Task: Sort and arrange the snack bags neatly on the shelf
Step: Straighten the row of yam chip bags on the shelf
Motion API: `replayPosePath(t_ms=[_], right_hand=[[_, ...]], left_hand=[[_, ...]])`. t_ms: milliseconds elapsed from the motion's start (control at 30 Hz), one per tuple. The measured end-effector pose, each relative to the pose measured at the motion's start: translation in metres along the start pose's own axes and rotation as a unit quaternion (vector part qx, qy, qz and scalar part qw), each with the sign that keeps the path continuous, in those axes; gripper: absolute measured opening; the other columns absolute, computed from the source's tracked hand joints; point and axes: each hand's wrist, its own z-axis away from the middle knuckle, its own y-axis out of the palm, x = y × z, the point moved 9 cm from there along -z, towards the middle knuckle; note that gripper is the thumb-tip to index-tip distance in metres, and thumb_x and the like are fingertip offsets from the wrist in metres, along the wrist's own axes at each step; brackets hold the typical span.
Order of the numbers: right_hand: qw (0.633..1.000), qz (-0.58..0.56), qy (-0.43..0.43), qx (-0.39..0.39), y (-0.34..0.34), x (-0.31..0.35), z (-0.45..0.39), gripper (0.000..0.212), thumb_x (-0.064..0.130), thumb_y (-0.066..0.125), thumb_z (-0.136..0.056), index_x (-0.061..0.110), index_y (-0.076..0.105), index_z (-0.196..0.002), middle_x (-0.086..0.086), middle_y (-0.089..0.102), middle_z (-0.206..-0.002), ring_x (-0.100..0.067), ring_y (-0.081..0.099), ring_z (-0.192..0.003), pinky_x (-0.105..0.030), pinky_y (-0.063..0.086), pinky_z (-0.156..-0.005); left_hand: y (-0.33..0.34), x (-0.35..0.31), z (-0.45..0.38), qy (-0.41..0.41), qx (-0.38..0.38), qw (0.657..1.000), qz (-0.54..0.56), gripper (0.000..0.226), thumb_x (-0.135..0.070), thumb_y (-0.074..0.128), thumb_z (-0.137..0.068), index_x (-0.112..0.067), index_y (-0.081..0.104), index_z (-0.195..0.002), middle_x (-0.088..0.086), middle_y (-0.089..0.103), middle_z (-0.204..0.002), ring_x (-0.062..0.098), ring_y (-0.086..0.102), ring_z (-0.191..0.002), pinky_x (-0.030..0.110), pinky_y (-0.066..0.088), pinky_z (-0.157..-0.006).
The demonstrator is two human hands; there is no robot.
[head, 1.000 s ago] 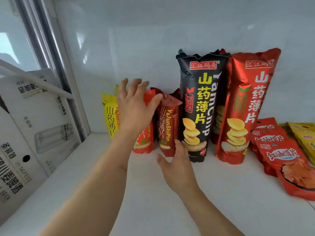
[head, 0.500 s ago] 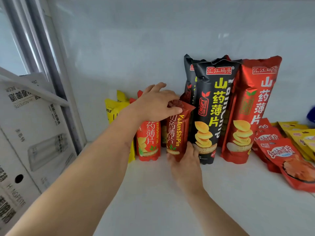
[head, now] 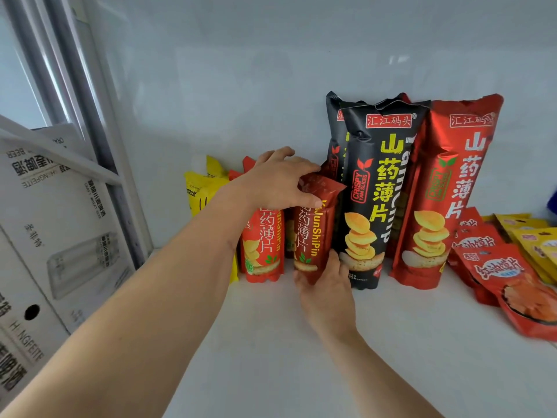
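Both hands grip one short dark-red bag (head: pixel 313 236): left hand (head: pixel 280 182) curls over its top, right hand (head: pixel 327 285) cups its base, upright on the shelf (head: pixel 391 357).

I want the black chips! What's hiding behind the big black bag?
Behind the black bag stands another black bag, with a red bag top peeking up. Anything farther back is covered.

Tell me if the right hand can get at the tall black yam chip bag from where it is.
Probably yes: the right hand holds the small dark red bag's base, right beside the tall black bag, whose front is uncovered.
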Motion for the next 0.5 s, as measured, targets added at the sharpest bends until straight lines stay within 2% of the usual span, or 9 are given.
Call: replayPosePath(t_ms=[100, 267, 500], right_hand=[[1.000, -0.001, 0.002, 0.007, 0.001, 0.000, 0.000, 0.081, 0.044, 0.065, -0.090, 0.017, 0.022, -0.153, -0.004, 0.037, -0.146, -0.026, 0.043, -0.133, -0.039, 0.044, -0.101], [1.000, 0.012, 0.007, 0.015, 0.004, 0.000, 0.000, 0.081, 0.045, 0.063, -0.091, 0.017, 0.019, -0.153, -0.006, 0.041, -0.145, -0.026, 0.044, -0.132, -0.039, 0.046, -0.101], [0.998, 0.038, 0.039, 0.036, 0.012, -0.002, -0.012, 0.084, 0.048, 0.060, -0.092, 0.013, 0.015, -0.153, -0.012, 0.044, -0.144, -0.031, 0.046, -0.129, -0.041, 0.044, -0.099]], left_hand=[[-0.003, 0.003, 0.000, -0.009, -0.024, 1.000, -0.011, 0.074, -0.070, 0.058, -0.084, -0.035, 0.043, -0.148, -0.001, 0.044, -0.152, 0.028, 0.019, -0.149, 0.049, 0.012, -0.120], [-0.005, 0.001, 0.003, -0.038, -0.066, 0.997, -0.013, 0.071, -0.073, 0.057, -0.083, -0.033, 0.053, -0.141, 0.004, 0.053, -0.133, 0.027, 0.034, -0.137, 0.044, 0.017, -0.116], [-0.003, -0.002, 0.000, -0.063, -0.076, 0.992, -0.073, 0.075, -0.079, 0.048, -0.083, -0.028, 0.057, -0.138, 0.008, 0.056, -0.130, 0.030, 0.040, -0.133, 0.049, 0.011, -0.121]])
